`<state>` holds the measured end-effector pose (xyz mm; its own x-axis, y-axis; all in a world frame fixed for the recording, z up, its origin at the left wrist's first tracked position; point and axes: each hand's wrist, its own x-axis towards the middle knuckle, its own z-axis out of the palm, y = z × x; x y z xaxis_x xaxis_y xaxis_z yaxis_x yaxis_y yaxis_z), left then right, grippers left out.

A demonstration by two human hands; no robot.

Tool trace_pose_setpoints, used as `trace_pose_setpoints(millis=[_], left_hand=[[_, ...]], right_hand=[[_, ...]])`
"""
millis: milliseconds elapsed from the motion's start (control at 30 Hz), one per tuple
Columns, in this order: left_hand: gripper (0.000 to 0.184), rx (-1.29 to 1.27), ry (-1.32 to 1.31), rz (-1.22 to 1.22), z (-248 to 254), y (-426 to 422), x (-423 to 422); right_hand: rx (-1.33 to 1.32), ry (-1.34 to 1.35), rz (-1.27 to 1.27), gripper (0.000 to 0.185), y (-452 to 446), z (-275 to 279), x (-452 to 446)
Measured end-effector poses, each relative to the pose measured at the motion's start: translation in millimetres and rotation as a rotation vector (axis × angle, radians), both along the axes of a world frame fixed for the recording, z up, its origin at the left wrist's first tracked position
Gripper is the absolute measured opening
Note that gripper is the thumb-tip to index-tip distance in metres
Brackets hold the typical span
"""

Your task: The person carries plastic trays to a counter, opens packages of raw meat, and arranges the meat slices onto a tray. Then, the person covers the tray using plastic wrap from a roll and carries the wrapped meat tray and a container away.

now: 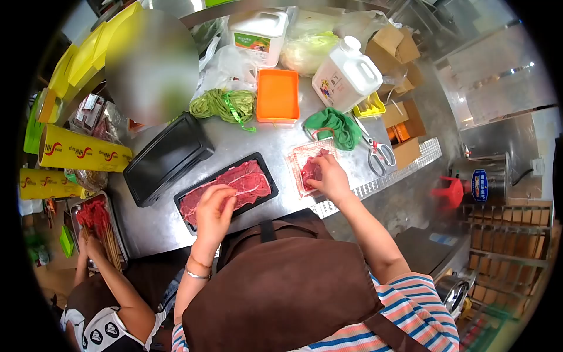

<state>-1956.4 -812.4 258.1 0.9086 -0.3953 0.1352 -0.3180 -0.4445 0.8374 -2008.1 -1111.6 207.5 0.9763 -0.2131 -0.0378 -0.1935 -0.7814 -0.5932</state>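
Note:
On the steel table lies a black tray filled with slices of red meat. My left hand is over the tray's near side, fingers curled with thumb and fingertips close together; what they hold, if anything, is too small to tell. To the right, a clear plastic basket holds a piece of red meat. My right hand reaches into this basket, its fingers closed on that meat.
Behind stand an orange tray, green vegetables, white jugs and a green cloth. Scissors lie right, a stack of black trays left. At far left, a co-worker's hands work over a meat tray.

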Motion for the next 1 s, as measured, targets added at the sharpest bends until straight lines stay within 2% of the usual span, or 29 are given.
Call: trace_pose_setpoints(millis=[33, 100, 167, 300, 333, 400, 467, 500, 567, 633, 700, 733, 800, 933, 967, 1000], left_hand=[[0.012, 0.031, -0.074, -0.021, 2.8, -9.5, 0.3], [0.012, -0.004, 0.04, -0.062, 8.1, -27.2, 0.0], [0.012, -0.02, 0.0, -0.113, 2.4, -41.1, 1.7], [0.012, -0.024, 0.022, -0.237, -2.4, -68.9, 4.2], [0.014, -0.014, 0.17, -0.238, -6.9, -75.6, 3.1], [0.015, 0.021, 0.11, -0.306, -18.8, -89.5, 6.8], [0.021, 0.038, -0.038, -0.434, -30.9, -104.9, 12.9], [0.021, 0.039, -0.037, -0.432, -37.3, -113.4, 13.8], [0.027, -0.008, 0.187, -0.433, -51.3, -131.0, 13.9], [0.032, -0.022, 0.195, -0.423, -57.3, -143.3, 12.5], [0.034, 0.034, 0.212, -0.337, -53.3, -153.0, 12.3], [0.034, 0.034, 0.209, -0.343, -46.7, -158.4, 12.2], [0.028, -0.067, 0.357, -0.303, -32.1, -166.4, 12.4], [0.019, -0.211, 0.452, -0.348, -79.5, -178.9, 21.3], [0.019, -0.31, 0.554, -0.33, -95.7, -180.7, 23.8], [0.02, -0.41, 0.655, -0.31, -94.2, -182.7, 26.9]], right_hand=[[-0.047, -0.043, 0.013, 0.037, 2.4, -0.7, -1.1], [-0.016, -0.053, 0.02, 0.033, 2.5, -7.5, -5.4], [-0.07, -0.148, 0.146, 0.029, -1.0, -14.8, -9.0], [-0.034, -0.044, 0.174, 0.026, -4.8, -11.1, -5.4], [-0.033, -0.041, 0.185, 0.025, -5.6, -10.7, -5.0], [-0.029, -0.04, 0.199, 0.023, -7.4, -12.3, -5.9], [0.253, -0.012, 0.045, 0.017, -10.9, -18.2, -10.8], [0.254, -0.011, 0.047, 0.017, -14.2, -23.9, -12.5], [0.866, 0.02, -0.135, 0.012, -23.3, -35.6, -15.2], [0.873, 0.014, -0.123, 0.011, -31.3, -32.4, -15.9], [1.151, 0.028, -0.248, 0.01, -37.2, -25.0, -17.4], [1.19, 0.006, -0.273, 0.011, -37.2, -19.3, -17.7], [1.21, -0.012, -0.286, 0.012, -38.8, -12.5, -18.3], [1.262, -0.115, -0.289, 0.015, -35.5, -8.8, -15.3], [1.265, -0.122, -0.292, 0.015, -34.5, -9.7, -14.2], [1.383, -0.129, -0.35, 0.015, -33.6, -11.6, -13.3]])
